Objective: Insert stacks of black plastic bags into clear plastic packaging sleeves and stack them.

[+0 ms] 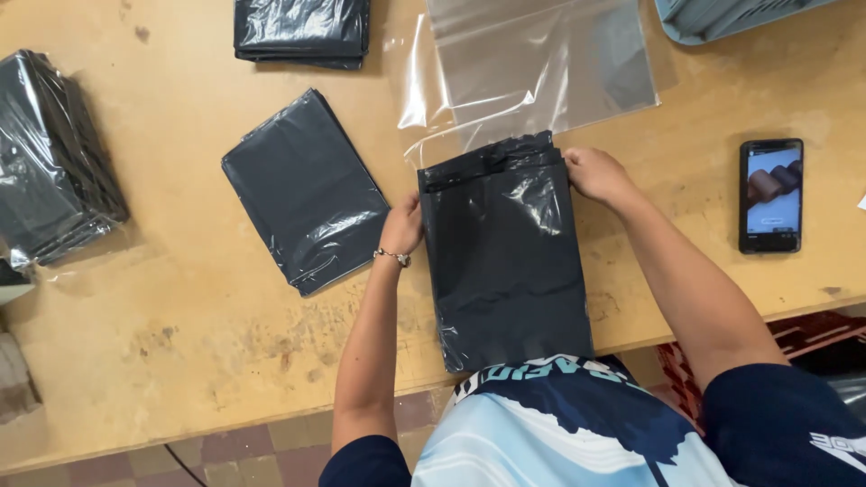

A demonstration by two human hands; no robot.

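In the head view, a black plastic packet (505, 261) is seen lying lengthwise on the wooden table (180, 298), its near end reaching past the table's front edge toward the person's blue and white shirt (559, 433). The packet is gripped at both long edges. The left hand (402, 227), with a thin bracelet (393, 257) at the wrist, is closed on the packet's left edge about a third of the way down. The right hand (595, 173) is closed on the upper right corner, the fingers curled over the glossy film.

Just beyond the packet's far end, clear plastic bags (532, 68) are spread flat, the packet's top edge overlapping the nearest of them. To the left of the left hand, a second black packet (305, 189) lies tilted on the table, near but apart. A stack of black packets (302, 32) is set at the far edge, and another wrapped stack (50, 153) at the far left. A phone (771, 194) with a lit screen rests well to the right. A grey tray corner (731, 16) is visible top right.
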